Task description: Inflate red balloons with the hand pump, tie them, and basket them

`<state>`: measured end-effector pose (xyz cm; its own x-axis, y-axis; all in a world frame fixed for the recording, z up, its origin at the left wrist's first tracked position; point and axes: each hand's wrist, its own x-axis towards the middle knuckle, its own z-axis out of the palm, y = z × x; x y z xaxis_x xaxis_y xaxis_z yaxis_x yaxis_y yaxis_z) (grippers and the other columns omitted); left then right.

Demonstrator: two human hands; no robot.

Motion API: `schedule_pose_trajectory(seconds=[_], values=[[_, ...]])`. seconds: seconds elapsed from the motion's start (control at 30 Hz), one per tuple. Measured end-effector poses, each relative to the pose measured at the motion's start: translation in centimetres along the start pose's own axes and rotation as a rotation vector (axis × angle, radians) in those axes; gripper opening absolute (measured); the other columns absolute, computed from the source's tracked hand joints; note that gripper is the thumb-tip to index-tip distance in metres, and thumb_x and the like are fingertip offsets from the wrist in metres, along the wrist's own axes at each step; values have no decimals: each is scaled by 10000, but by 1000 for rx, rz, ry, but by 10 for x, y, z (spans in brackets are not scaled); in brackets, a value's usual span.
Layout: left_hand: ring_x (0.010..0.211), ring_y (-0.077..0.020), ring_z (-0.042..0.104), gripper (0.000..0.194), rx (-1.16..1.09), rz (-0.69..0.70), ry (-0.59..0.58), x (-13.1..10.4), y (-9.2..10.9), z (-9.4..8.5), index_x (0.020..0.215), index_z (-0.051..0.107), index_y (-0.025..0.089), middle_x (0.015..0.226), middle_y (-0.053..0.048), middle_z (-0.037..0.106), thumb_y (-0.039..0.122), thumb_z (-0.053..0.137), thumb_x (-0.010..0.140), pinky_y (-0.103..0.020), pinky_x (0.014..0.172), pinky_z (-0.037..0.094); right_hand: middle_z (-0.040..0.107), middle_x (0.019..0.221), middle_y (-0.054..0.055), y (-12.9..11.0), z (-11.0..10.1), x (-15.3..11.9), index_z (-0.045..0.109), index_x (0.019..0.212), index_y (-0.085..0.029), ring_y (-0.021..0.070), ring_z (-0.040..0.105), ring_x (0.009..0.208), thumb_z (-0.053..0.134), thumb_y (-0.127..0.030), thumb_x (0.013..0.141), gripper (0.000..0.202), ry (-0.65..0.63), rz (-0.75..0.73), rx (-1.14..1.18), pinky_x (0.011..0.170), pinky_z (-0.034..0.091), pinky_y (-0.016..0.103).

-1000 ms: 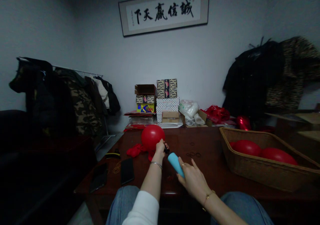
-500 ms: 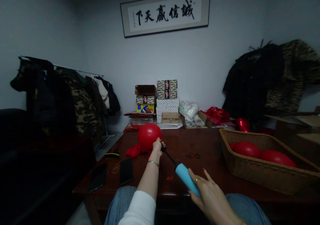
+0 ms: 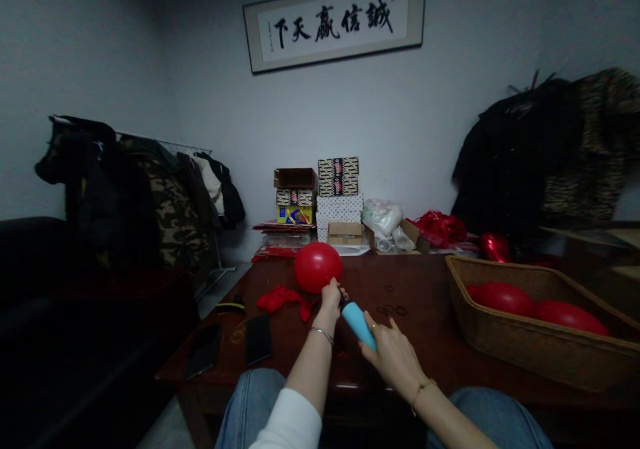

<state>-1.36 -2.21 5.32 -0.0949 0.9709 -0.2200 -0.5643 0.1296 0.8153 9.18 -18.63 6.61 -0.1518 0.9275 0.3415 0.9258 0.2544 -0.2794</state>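
A round red balloon (image 3: 318, 266) is held at its neck by my left hand (image 3: 332, 294), whose fingers are closed around the neck and the black nozzle end of a balloon pump. The light blue barrel of the balloon pump (image 3: 358, 322) slopes down from there toward me. My right hand (image 3: 393, 348) grips the lower end of the barrel. Limp red balloons (image 3: 280, 298) lie on the table left of the inflated one. A wicker basket (image 3: 520, 334) at the right holds inflated red balloons (image 3: 503, 298).
On the dark wooden table (image 3: 420, 349) lie several black rings (image 3: 391, 310), a dark phone (image 3: 259, 339), another flat dark object (image 3: 204, 350) and yellow bands (image 3: 241, 332). Stacked boxes (image 3: 340, 212) and a plastic bag (image 3: 383, 217) stand at the back.
My right hand has pushed the blue barrel up toward my left hand, so the black rod no longer shows. The balloon and my left hand sit slightly farther right in view.
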Motion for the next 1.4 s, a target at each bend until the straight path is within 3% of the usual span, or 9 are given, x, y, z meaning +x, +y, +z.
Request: schedule_pose_trajectory(seconds=[0.57,0.73,1.1,1.23,1.4], values=[[339,-63,363,251,-28,10,39,17,14,-20,655,394,184,444,56,383,281,407,886,-176,383,278,588,1237,61,39,-3,-72,409,1340,-182,199,591,1066,504,-242,800,551,43,-140,73,1115,214,442],[345,-63,369,251,-31,3,34,12,10,-17,668,394,185,458,57,389,313,429,881,-177,384,281,646,1141,63,32,-6,-63,432,1328,-176,198,622,1004,503,-217,782,552,41,-102,79,1115,195,438],[329,-75,361,247,-25,-30,20,3,-6,-6,662,404,187,431,61,367,304,424,879,-195,381,308,691,961,123,5,0,0,414,1335,-71,225,638,916,484,-235,793,570,-25,-28,-9,1064,247,422],[328,-72,362,244,-25,-20,28,3,-6,-11,662,404,184,434,56,378,294,426,879,-193,376,295,684,990,127,3,5,-5,395,1345,-63,221,629,940,471,-231,804,571,-35,-27,11,1072,237,424],[329,-67,360,238,-30,-14,47,7,-2,-19,663,400,183,435,54,385,269,402,885,-184,374,278,653,1093,123,11,2,-30,390,1348,-74,196,617,984,459,-214,813,558,-34,-57,61,1107,180,414]])
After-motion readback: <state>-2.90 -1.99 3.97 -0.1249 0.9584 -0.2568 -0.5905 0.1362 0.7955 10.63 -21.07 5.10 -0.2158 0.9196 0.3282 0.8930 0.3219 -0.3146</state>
